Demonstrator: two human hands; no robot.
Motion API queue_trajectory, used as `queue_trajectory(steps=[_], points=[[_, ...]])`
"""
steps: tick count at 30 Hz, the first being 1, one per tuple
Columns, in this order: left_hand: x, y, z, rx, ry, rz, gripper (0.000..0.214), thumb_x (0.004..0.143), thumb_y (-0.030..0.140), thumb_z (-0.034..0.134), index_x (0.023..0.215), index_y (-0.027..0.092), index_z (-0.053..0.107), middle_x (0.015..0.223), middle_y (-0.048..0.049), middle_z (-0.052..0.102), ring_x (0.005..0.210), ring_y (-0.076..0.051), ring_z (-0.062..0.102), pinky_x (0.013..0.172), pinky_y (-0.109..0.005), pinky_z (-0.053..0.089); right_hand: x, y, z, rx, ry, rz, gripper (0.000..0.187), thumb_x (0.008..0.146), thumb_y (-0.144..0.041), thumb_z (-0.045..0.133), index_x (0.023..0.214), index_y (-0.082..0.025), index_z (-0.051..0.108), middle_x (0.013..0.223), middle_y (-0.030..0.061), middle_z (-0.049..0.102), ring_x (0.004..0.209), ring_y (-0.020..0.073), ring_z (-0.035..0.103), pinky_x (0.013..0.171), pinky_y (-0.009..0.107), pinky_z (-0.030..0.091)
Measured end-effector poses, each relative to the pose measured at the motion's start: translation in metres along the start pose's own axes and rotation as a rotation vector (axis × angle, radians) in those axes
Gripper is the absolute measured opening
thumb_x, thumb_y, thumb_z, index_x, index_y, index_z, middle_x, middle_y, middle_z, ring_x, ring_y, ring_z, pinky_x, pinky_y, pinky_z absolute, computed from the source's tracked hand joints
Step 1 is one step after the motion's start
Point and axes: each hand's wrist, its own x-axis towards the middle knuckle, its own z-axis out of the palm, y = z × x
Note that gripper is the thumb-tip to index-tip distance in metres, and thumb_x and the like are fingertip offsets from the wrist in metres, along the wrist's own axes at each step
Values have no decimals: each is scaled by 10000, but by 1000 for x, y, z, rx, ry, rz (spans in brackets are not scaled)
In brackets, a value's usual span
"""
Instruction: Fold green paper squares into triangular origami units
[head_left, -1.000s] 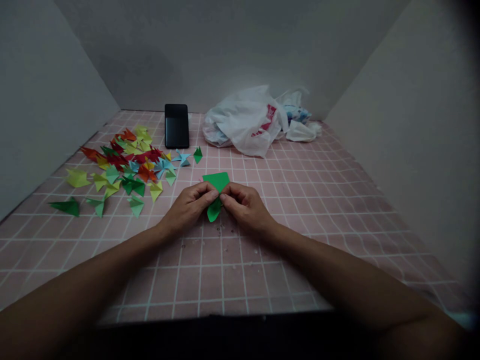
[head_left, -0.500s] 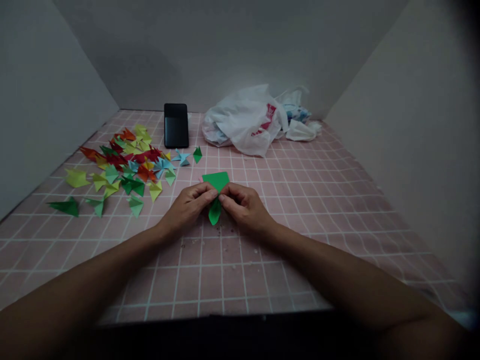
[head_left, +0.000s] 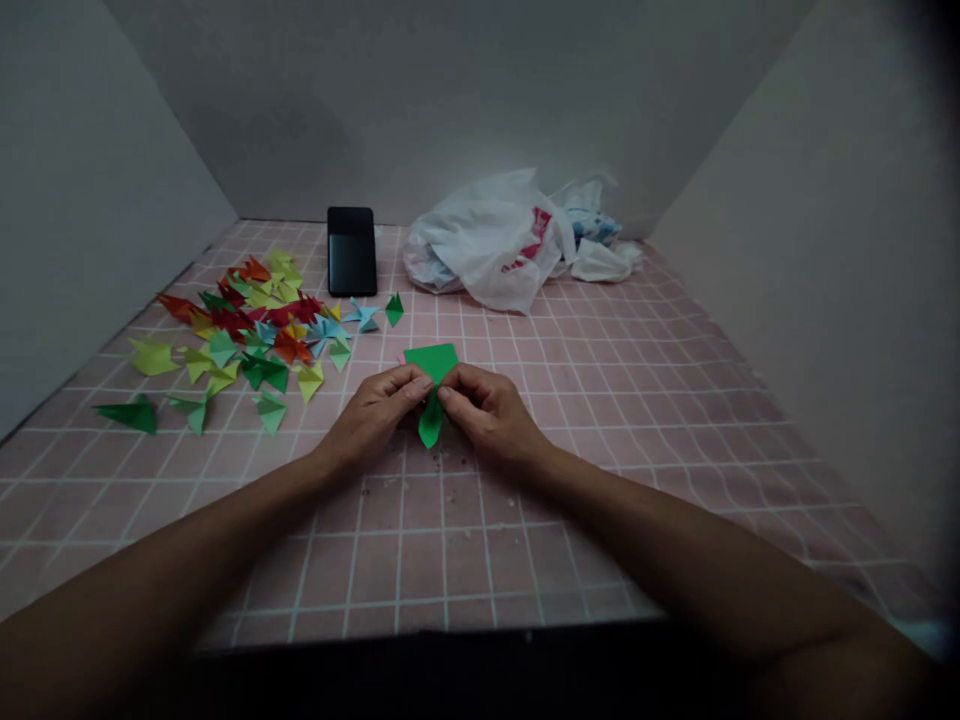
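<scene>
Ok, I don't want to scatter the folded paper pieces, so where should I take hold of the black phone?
Probably pinch the black phone across its two long edges, coming down from above on the plastic-bag side. The folded paper pieces crowd its left and front, while a bare gap separates it from the white plastic bag.

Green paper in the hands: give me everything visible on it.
The green paper is a small, bright green sheet, thin and matte, partly folded. The left hand and right hand pinch it at the middle. A broad flat part with straight edges shows beyond them; a narrower rounded flap hangs on the near side. It sits low over the pink tiled table, near the centre; whether its lower tip touches the surface cannot be told.
</scene>
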Motion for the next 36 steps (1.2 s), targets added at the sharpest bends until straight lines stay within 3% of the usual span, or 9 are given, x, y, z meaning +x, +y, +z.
queue_trajectory(steps=[19,25,36], points=[[1,3,-1,119,-4,128,211,837,354,673,739,186,590,681,32,549,623,-119,515,596,-242,426,0,3,0,4,16,-10,201,916,-291,553,739,-196,540,674,-34,488,655,123,441,627,271,350],[3,5,-4,140,-29,107,182,804,336,707,753,184,622,720,18,582,650,-130,551,610,-254,472,0,4,-1,57,7,17,256,918,-346,580,712,-199,541,641,-36,466,634,120,420,585,264,320],[6,-4,-8,-43,-59,7,222,754,339,799,769,170,656,706,17,632,619,-107,582,594,-229,485,4,9,0,161,23,69,244,881,-383,655,741,-205,565,614,-39,513,588,113,451,549,254,344]])
